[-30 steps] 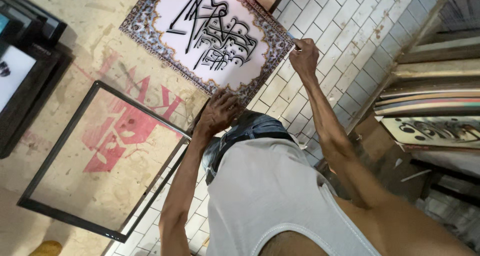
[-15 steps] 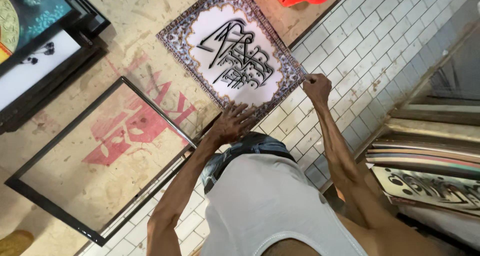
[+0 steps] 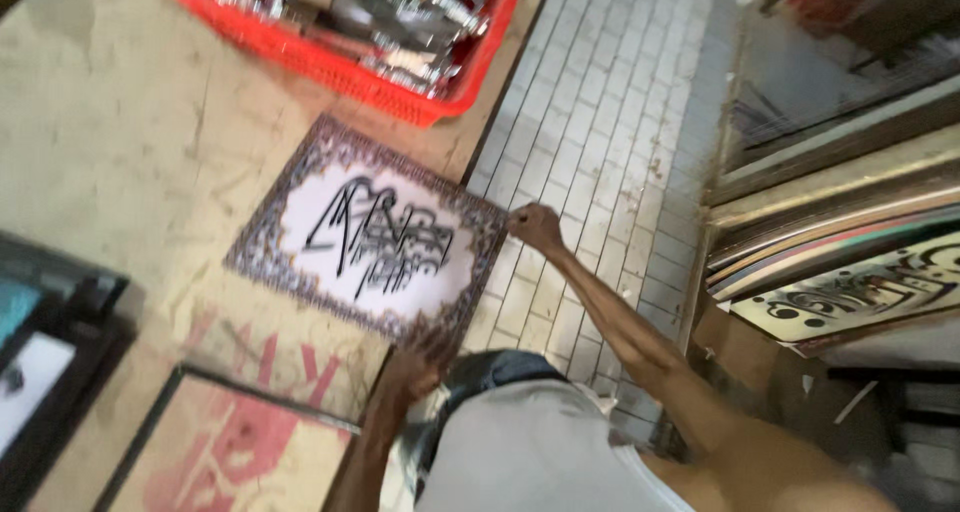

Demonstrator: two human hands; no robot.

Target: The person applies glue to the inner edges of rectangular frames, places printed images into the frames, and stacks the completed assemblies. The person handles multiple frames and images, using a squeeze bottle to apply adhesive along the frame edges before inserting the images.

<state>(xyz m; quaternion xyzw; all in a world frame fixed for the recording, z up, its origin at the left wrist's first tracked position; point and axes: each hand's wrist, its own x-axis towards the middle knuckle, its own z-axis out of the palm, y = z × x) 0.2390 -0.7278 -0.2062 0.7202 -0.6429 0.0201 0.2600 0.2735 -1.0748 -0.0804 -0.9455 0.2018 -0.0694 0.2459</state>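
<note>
**Hands on print, print flat on bench**

Right hand (image 3: 536,228) pinches the right corner of the ornate-bordered calligraphy print (image 3: 375,237), fingers closed on its edge. Left hand (image 3: 418,364) rests on the print's near edge; blurred, so I cannot tell if it grips or just presses flat.

Print lies flat on the worn board bench (image 3: 120,142), its right corner at or just over the bench edge next to the white tiled floor (image 3: 600,122).

Progress, as a judgement: print looks laid down and roughly squared; both hands are on it, so placing or aligning is not finished. Empty black frame (image 3: 215,442) sits near the left hand, apart from the print, nothing in it.

Edges and room: red basket (image 3: 400,72) of shiny stock is just beyond the print's far corner, little slack there. Dark framed pictures (image 3: 50,362) crowd the left side. Bare bench opens up to the far left of the print. On the right, stacked picture boards (image 3: 840,262) stand across the tile strip, well apart from the print.
</note>
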